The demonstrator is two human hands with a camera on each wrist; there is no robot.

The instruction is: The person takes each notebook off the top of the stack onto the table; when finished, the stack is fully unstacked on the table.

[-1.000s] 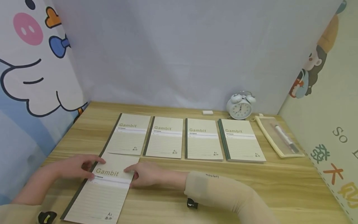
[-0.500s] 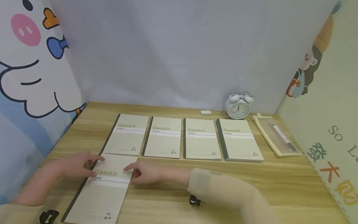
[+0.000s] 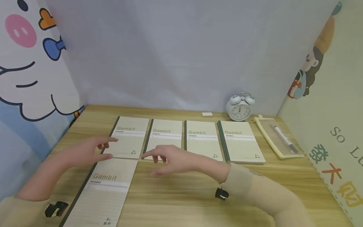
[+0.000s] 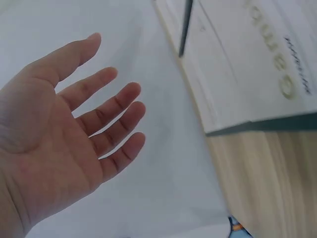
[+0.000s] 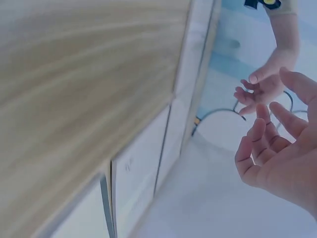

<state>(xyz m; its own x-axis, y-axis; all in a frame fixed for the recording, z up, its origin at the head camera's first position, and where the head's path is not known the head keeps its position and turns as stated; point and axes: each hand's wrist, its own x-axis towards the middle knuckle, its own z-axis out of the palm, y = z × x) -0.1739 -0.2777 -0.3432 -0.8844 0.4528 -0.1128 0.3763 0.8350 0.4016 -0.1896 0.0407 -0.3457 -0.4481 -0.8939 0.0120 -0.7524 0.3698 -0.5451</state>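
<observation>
Toward half past seven from the middle of the head view lies a cream paper-covered notebook with a dark spine and gold "Gambit" lettering (image 3: 97, 201), flat on a pale wood-grain table (image 3: 181, 205). Half a second ago both hands were at this notebook; now they have come away from it and shifted toward the rear row, while it has stayed put, its far edge meeting the first rear notebook (image 3: 130, 135).

At eight o'clock the bare left hand (image 3: 88, 151) is over the place where those two meet, fingers loosely bent and slightly spread. At six o'clock the bare right hand (image 3: 173, 159) is over the near edge of the second rear notebook (image 3: 165, 135), forefinger pointing toward nine, the others gently curved. Whether any fingertip brushes paper, I cannot tell.

Along the row, the third rear notebook (image 3: 202, 138) lies toward five and the thicker, green-spined fourth rear notebook (image 3: 241, 138) at four. At three are a small white block (image 3: 207, 114) and a white twin-bell alarm clock (image 3: 239, 110); just below three, a cream-edged mesh pouch (image 3: 272, 145) holds a white pen (image 3: 283, 135).

At twelve hangs a grey-lilac cloth backdrop (image 3: 170, 56); at ten, a white cartoon animal print (image 3: 25, 69).
</observation>
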